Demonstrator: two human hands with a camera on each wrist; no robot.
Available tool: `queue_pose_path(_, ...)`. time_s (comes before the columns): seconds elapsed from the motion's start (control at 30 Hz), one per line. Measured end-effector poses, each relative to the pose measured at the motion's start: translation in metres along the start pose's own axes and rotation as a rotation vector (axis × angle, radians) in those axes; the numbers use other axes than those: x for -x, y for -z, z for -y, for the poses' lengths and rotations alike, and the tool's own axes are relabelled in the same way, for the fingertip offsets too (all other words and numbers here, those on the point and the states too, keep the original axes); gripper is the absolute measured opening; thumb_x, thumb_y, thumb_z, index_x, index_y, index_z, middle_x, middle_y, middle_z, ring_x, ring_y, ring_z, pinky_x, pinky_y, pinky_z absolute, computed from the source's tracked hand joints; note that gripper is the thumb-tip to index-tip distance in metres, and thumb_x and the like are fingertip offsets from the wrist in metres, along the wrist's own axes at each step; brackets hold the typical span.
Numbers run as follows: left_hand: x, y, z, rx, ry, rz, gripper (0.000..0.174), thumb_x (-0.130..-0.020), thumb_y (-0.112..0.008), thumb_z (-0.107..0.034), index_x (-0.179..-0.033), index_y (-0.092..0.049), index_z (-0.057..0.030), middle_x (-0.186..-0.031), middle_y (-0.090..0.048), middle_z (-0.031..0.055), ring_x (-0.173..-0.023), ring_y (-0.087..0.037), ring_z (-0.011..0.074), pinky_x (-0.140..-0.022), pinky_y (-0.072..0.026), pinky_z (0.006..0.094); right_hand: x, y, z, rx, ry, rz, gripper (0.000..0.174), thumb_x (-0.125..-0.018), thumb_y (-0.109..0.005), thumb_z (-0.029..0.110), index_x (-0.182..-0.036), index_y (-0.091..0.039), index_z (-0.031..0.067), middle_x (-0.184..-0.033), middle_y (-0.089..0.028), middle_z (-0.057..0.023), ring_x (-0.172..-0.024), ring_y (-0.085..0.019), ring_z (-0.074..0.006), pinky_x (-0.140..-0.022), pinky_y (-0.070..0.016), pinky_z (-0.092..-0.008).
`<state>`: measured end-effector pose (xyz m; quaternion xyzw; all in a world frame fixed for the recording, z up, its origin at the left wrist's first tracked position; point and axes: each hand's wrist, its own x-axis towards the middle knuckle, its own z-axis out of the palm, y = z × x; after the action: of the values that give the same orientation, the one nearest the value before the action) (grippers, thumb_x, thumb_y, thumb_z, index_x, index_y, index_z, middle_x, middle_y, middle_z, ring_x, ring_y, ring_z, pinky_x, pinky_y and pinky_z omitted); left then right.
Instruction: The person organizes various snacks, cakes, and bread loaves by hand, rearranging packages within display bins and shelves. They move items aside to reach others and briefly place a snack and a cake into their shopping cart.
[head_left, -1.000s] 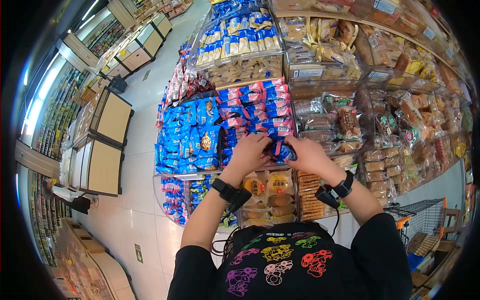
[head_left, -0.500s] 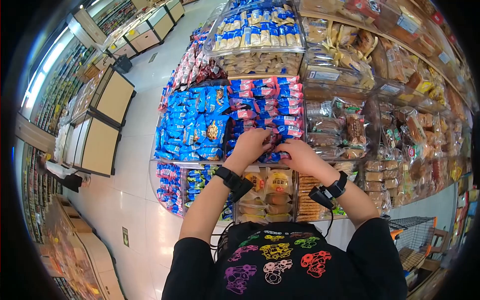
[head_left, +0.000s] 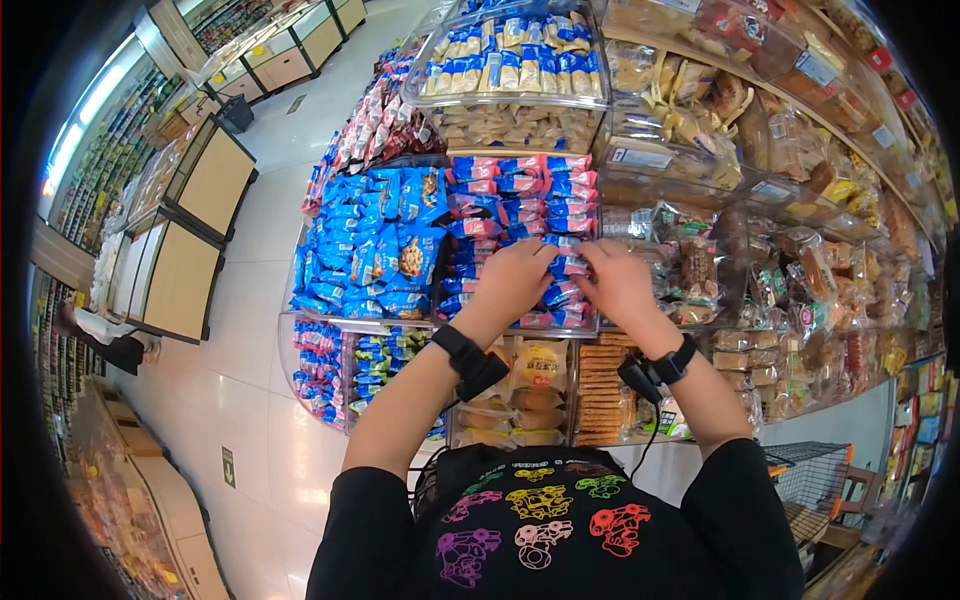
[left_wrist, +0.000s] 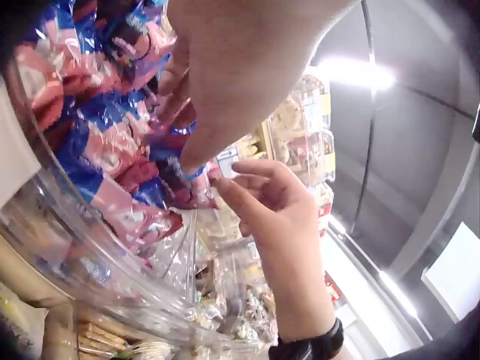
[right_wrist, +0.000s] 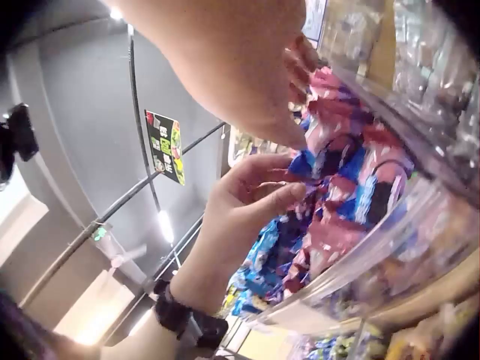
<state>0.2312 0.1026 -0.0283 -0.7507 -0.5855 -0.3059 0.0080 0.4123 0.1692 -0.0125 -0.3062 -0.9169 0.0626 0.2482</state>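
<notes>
Both hands are over a bin of pink-and-blue snack packets (head_left: 478,228), at its right-hand column. My left hand (head_left: 512,282) pinches the left end of one snack packet (head_left: 568,264) between thumb and fingers. At the packet's other end, my right hand (head_left: 620,284) holds it with bent fingers. The right wrist view shows the left thumb and fingers at a blue corner of the snack packet (right_wrist: 324,161). In the left wrist view the right thumb and forefinger meet at its pink end. The palms hide part of the neighbouring packets.
Bright blue snack bags (head_left: 370,245) fill the bin on the left. Packaged brown breads (head_left: 700,262) lie to the right, behind a clear divider. A clear lip (right_wrist: 360,259) edges the bin's front, with bread buns (head_left: 538,400) below. A wire cart (head_left: 812,478) stands at lower right.
Both hands have moved from the column's near end to farther up it, still close together. Packets at the near end now show below the hands. The head view has shifted slightly.
</notes>
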Motion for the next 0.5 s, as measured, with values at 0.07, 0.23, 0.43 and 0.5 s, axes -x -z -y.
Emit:
queue_pose_path(0.07, -0.005, -0.008, 0.001, -0.006, 0.039, 0.015, 0.03, -0.074, -0.068, -0.014, -0.101, -0.058, -0.0075, -0.088, -0.061, 0.0106, -0.08, -0.061, 0.0308, -0.068, -0.0502, 0.04, -0.001, -0.005, -0.003, 0.012, 0.027, -0.037, 0.028, -0.075, -0.07, 0.018, -0.1, -0.061, 0.0091, -0.087, -0.059, -0.0063, -0.081, -0.06, -0.0268, -0.064, -0.0502, -0.0371)
queue_pose_path(0.23, -0.007, 0.02, -0.016, 0.158, 0.119, 0.073, 0.02, -0.075, -0.07, -0.013, -0.091, -0.061, -0.0049, -0.079, -0.063, 0.0112, -0.069, -0.062, 0.0283, -0.061, -0.0491, 0.036, 0.009, 0.029, 0.001, -0.058, 0.122, -0.045, 0.023, -0.074, -0.07, 0.014, -0.096, -0.063, 0.0115, -0.081, -0.06, -0.0062, -0.076, -0.06, -0.0263, -0.063, -0.0494, -0.0372)
queue_pose_path(0.43, 0.019, 0.006, -0.02, 0.316, 0.202, 0.297, 0.017, -0.072, -0.072, -0.015, -0.08, -0.06, -0.006, -0.072, -0.063, 0.0109, -0.066, -0.061, 0.029, -0.058, -0.0475, 0.0377, 0.037, 0.019, -0.001, -0.211, 0.13, 0.092, 0.022, -0.071, -0.069, 0.01, -0.092, -0.063, 0.0095, -0.081, -0.06, -0.0067, -0.078, -0.06, -0.0268, -0.066, -0.0496, -0.0374)
queue_pose_path(0.5, 0.023, -0.004, -0.017, 0.121, 0.086, 0.267, 0.016, -0.07, -0.071, -0.015, -0.078, -0.06, -0.0083, -0.071, -0.061, 0.0095, -0.07, -0.06, 0.0304, -0.061, -0.0459, 0.0407, 0.04, 0.012, 0.003, -0.202, 0.094, 0.159, 0.022, -0.071, -0.069, 0.01, -0.093, -0.063, 0.0091, -0.083, -0.06, -0.008, -0.08, -0.06, -0.0276, -0.067, -0.0499, -0.0382)
